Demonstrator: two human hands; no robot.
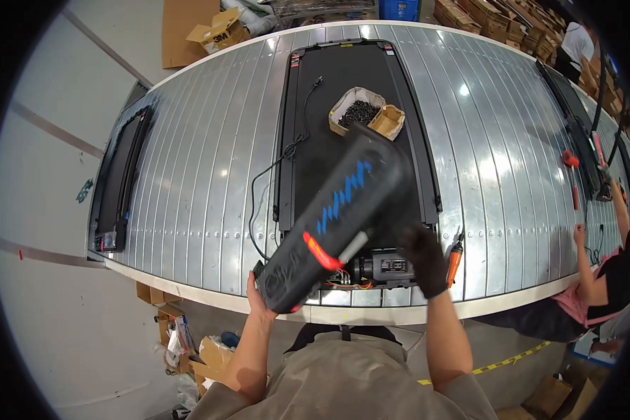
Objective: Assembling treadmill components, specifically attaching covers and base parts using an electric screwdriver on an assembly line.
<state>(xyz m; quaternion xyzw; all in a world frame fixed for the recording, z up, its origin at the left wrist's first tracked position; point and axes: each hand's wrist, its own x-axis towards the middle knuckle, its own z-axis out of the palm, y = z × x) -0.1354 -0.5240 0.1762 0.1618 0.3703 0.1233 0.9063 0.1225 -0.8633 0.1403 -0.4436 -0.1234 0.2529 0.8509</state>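
Observation:
My left hand grips the near end of a long black cover with blue stripes and a red marking, held tilted above a black treadmill lying on the metal slat conveyor. In a black glove, my right hand hovers beside the treadmill's exposed motor and wiring at the near end; whether it touches the cover I cannot tell. Two small cardboard boxes, one holding dark screws, rest on the treadmill belt. A black power cord trails off its left edge.
An orange-handled screwdriver lies right of the motor. Another treadmill sits at the left, a third at the right. A person in pink works at the right edge. Cardboard boxes stand beyond the conveyor.

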